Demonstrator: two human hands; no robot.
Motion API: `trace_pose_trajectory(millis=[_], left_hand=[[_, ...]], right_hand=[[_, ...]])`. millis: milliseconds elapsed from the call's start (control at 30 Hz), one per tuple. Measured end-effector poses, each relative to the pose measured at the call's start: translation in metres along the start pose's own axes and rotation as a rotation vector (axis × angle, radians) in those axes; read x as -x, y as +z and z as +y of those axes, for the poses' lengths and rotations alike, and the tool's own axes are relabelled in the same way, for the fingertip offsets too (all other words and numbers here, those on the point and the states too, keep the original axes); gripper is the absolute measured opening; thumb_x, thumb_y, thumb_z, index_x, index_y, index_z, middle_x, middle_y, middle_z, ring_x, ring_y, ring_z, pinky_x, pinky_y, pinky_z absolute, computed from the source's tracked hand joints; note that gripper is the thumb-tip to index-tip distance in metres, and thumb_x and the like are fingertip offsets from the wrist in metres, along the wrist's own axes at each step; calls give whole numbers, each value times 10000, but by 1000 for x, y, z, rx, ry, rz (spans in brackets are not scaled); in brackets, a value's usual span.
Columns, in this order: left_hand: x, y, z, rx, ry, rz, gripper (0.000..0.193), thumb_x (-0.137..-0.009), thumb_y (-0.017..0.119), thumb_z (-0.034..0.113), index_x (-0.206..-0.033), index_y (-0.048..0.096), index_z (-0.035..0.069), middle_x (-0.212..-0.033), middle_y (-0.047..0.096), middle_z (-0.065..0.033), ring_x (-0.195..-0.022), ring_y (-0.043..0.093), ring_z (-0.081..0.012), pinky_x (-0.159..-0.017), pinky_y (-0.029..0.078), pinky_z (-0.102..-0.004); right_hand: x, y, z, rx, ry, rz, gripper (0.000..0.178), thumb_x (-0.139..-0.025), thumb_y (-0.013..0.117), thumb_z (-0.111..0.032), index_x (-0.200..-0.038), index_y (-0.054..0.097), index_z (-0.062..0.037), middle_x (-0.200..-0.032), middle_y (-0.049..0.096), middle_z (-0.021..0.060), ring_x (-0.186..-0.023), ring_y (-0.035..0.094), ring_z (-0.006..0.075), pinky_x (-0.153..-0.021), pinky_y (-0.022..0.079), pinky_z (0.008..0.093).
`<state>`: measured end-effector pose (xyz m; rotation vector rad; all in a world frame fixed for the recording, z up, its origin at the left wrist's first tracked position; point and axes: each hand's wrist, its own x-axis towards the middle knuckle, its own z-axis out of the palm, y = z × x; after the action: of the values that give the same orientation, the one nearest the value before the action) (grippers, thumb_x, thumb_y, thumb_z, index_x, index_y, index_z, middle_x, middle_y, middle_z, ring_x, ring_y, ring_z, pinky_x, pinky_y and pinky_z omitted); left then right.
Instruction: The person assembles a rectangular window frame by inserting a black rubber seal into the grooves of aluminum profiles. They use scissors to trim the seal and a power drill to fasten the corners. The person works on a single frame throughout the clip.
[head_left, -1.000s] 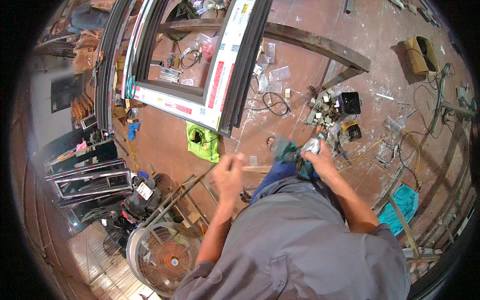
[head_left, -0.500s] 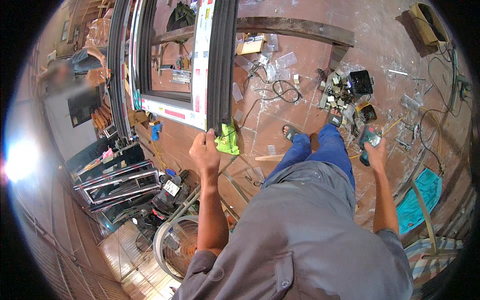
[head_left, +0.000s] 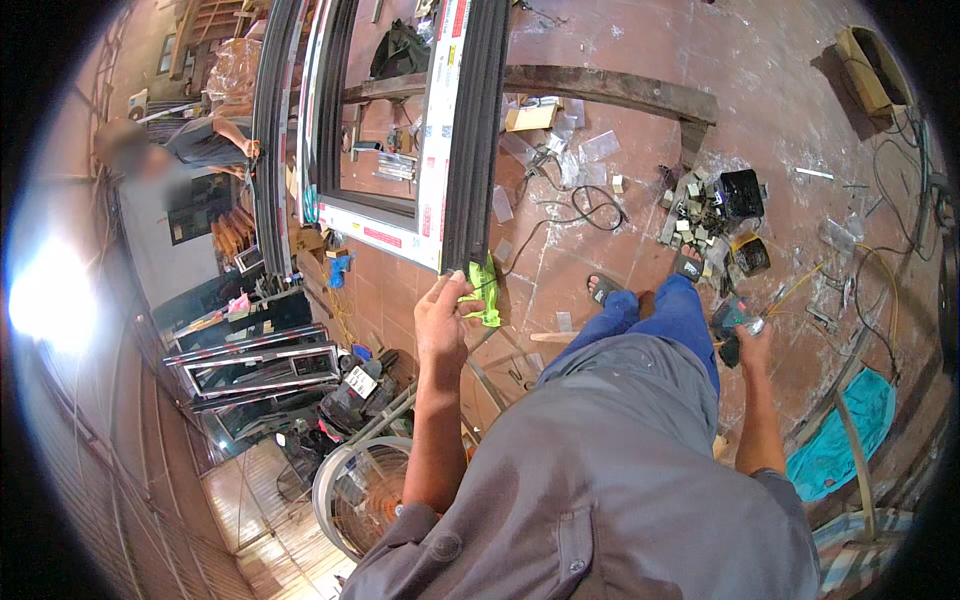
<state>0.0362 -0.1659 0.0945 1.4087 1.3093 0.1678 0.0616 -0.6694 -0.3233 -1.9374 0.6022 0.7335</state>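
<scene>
A dark window frame (head_left: 475, 150), its faces partly covered by white printed film, stands at the upper left on a long wooden beam (head_left: 610, 88). My left hand (head_left: 440, 325) is closed at the frame's lower near corner, fingertips bent against the end of the dark profile. Whether a small piece is also between those fingers cannot be seen. Down at my right side, my right hand (head_left: 755, 345) grips a dark green and black cordless drill (head_left: 730, 318), which points away from me. A bright yellow-green bag (head_left: 486, 292) lies on the floor beyond my left fingers.
Small metal blocks (head_left: 690, 215) and a black open box (head_left: 741, 193) lie on the floor ahead. Cables run across the right side. A round fan (head_left: 350, 495) stands near my left elbow. Another person's arm (head_left: 232, 132) reaches to the frame's far side.
The view has shifted, so the frame and floor sit lower and further right. My left hand has turned slightly at the corner, its fingers bent differently. The drill remains in my right hand.
</scene>
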Motion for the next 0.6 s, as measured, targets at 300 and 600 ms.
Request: trace_pose_trajectory(millis=[300,600], left_hand=[[-46,-20,-3,-1019,848,280,876,-934,838,392,-1564,483,-101,-1562,533,-351,-1514,467,-465,-1235,363,-591],[-82,-14,3,-1337,755,181,1220,-852,831,652,-1674,296,-74,-1714,357,-318,-1627,301,-455,-1242,265,-706]], right_hand=[[-17,36,-13,114,-45,-10,595,-848,851,-235,-1326,575,-11,-1130,708,124,-1002,690,247,-896,560,403],[-41,36,-4,40,-151,7,569,-855,837,-223,-1309,561,-18,-1146,710,137,-1008,701,263,-904,563,420]])
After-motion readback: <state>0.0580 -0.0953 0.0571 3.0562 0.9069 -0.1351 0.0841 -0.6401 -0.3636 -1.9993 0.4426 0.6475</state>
